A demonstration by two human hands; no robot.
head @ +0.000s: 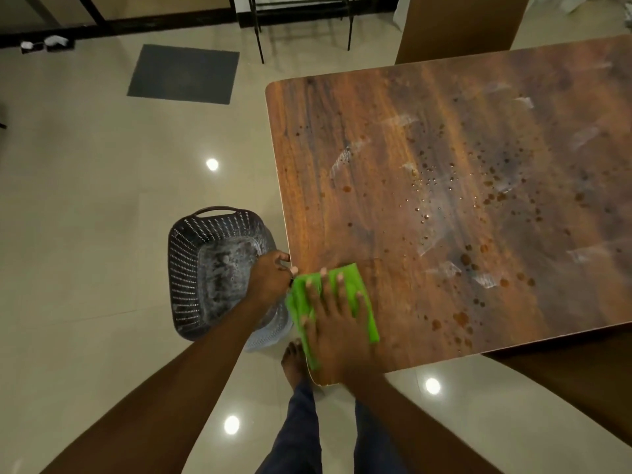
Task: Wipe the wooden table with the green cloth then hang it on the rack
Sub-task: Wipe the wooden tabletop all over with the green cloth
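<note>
The wooden table (427, 148) fills the right half of the view, its top dotted with brown drops and whitish smears. The green cloth (355, 283) lies folded at the table's near left edge. My right hand (337, 323) presses flat on the cloth with fingers spread. My left hand (270, 277) is at the table's left edge beside the cloth, fingers curled around the rim. A black metal rack (301, 15) stands at the far top of the view.
A dark perforated plastic basket (191, 268) stands on the tiled floor just left of the table. A grey mat (184, 73) lies further back. A brown chair back (461, 25) is behind the table. My bare foot (294, 362) shows under the table's corner.
</note>
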